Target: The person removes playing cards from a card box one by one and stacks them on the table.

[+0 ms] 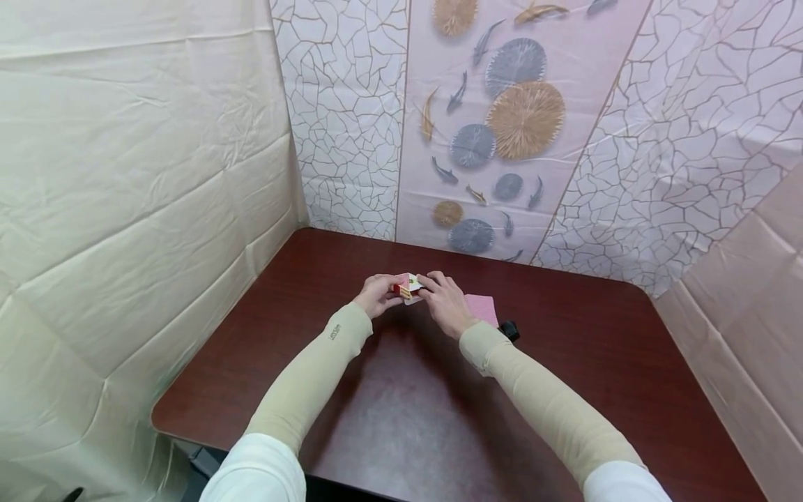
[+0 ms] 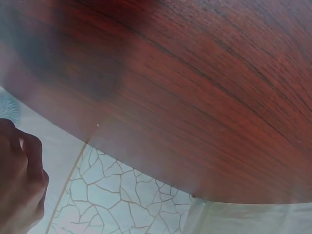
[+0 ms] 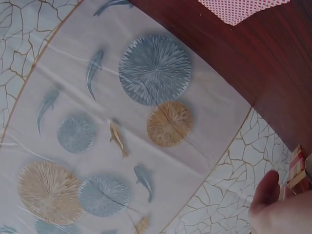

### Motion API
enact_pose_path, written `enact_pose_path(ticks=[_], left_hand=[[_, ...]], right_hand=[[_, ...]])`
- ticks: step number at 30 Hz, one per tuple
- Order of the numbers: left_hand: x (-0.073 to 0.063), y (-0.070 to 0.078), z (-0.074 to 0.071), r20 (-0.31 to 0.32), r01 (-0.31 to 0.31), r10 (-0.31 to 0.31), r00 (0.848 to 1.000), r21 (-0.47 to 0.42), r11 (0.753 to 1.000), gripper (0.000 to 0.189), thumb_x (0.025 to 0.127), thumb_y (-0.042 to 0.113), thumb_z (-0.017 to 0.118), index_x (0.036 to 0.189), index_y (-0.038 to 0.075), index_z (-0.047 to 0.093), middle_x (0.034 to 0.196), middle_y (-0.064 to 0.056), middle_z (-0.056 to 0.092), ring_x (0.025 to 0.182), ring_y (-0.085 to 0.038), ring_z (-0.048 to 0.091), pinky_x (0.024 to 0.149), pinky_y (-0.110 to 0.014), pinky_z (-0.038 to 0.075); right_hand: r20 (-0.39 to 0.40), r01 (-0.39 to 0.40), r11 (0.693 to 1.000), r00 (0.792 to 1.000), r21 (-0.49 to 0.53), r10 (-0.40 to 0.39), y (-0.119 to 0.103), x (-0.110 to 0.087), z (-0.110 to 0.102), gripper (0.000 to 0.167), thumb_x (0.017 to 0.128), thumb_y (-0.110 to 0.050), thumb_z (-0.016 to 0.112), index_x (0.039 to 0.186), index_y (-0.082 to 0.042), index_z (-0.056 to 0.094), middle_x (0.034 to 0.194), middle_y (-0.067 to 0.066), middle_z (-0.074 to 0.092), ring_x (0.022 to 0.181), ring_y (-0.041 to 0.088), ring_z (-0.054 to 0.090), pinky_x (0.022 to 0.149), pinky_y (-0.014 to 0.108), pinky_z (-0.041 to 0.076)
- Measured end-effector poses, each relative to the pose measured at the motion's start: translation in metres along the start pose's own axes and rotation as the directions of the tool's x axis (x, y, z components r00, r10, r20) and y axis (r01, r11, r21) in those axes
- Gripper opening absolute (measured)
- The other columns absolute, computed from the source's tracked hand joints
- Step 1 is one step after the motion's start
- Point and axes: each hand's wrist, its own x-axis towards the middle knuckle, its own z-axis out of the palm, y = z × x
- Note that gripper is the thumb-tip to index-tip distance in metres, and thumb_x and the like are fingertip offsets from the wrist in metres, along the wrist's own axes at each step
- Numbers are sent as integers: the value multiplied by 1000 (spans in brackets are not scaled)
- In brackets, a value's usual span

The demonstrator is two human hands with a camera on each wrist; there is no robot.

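Observation:
Both hands meet over the far middle of the table around a small red, yellow and white box. In the head view, my left hand grips its left side, with the thumb at the near edge and fingers behind. My right hand holds the right side with its fingertips by the white panel. A bit of the box's checked side shows in the right wrist view beside the right hand. Only the knuckles of the left hand appear in the left wrist view; its fingertips are hidden.
Just right of the right hand lies a pink patterned flat piece on the dark red table. A small black object sits by its near corner. Patterned cloth hangs behind the table, and plain cloth at the left.

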Motion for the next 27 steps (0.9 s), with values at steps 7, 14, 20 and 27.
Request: enact_pose_path(ticks=[7, 14, 20, 27], left_hand=[[1, 2, -4, -73, -21, 19, 997, -24, 1000, 46, 93, 9, 61, 135, 0, 45, 133, -22, 54, 115, -28, 57, 102, -45, 49], [1, 3, -10, -92, -14, 13, 996, -15, 1000, 45, 94, 10, 59, 135, 0, 44, 136, -21, 50, 116, -29, 55, 103, -45, 48], [1, 4, -14, -127, -19, 16, 992, -26, 999, 47, 93, 10, 61, 135, 2, 41, 135, -22, 51, 115, -30, 56, 102, -45, 48], [0, 7, -21, -183, -43, 34, 982, -43, 998, 46, 94, 9, 59, 136, 1, 43, 134, -22, 51, 115, -29, 56, 102, -44, 49]], right_hand=[[-66, -50, 993, 996, 110, 57, 2, -3, 2, 13, 82, -5, 68, 93, -8, 73, 117, 15, 65, 104, 31, 57, 82, 41, 54], [117, -323, 875, 946, 360, 301, -5, -3, -1, 41, 82, -48, 73, 97, -10, 70, 106, 7, 61, 85, 22, 64, 75, 38, 56], [189, -388, 816, 922, 429, 339, -4, -1, -5, 40, 82, -47, 72, 92, -8, 67, 102, 6, 59, 90, 20, 59, 83, 37, 53], [297, -370, 844, 917, 387, 266, 3, -1, -10, 36, 80, -34, 68, 104, -8, 61, 93, 8, 61, 86, 25, 57, 79, 40, 50]])
